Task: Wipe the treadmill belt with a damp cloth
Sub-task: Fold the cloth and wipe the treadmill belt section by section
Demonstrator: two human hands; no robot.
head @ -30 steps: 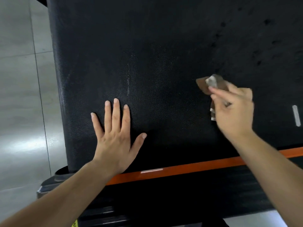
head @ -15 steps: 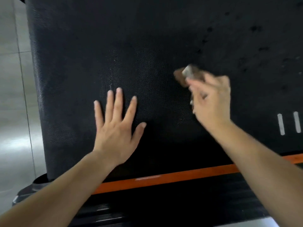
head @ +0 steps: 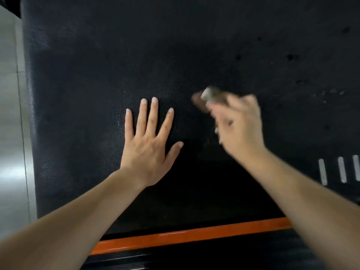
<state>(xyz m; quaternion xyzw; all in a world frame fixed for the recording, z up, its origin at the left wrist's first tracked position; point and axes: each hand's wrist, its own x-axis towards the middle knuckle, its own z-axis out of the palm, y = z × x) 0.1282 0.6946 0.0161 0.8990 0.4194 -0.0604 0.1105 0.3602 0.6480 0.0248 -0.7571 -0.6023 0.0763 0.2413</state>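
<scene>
- Treadmill belt [head: 175, 45]: black and finely dimpled; filled nearly the whole view, from its left edge beside the floor to the right border.
- Cloth [head: 212, 97]: small brownish-grey wad with a paler fold on top; sat over the belt right of centre, poking out past the fingertips of the right hand; too blurred to tell its weave, its dampness, or whether it touched the belt.
- Right hand [head: 239, 129]: reached in from the lower right, fingers curled over and pinching the cloth; smeared by blur, so exact finger placement could not be told.
- Left hand [head: 148, 145]: lay palm down on the belt, just left of the cloth and apart from it; fingers [head: 153, 114] straight and fanned out, thumb angled towards the right hand; held nothing.
- Dark spots [head: 291, 57]: dotted the belt's upper right, well apart from both hands.
- White marks [head: 341, 169]: three short upright bars on the belt at the right border, near the right forearm.
- Orange strip [head: 194, 237]: ran along the near end of the belt, rising slightly to the right; both ends hidden behind the forearms.
- Floor [head: 11, 114]: pale glossy tiles left of the belt, crossed by thin joint lines.
</scene>
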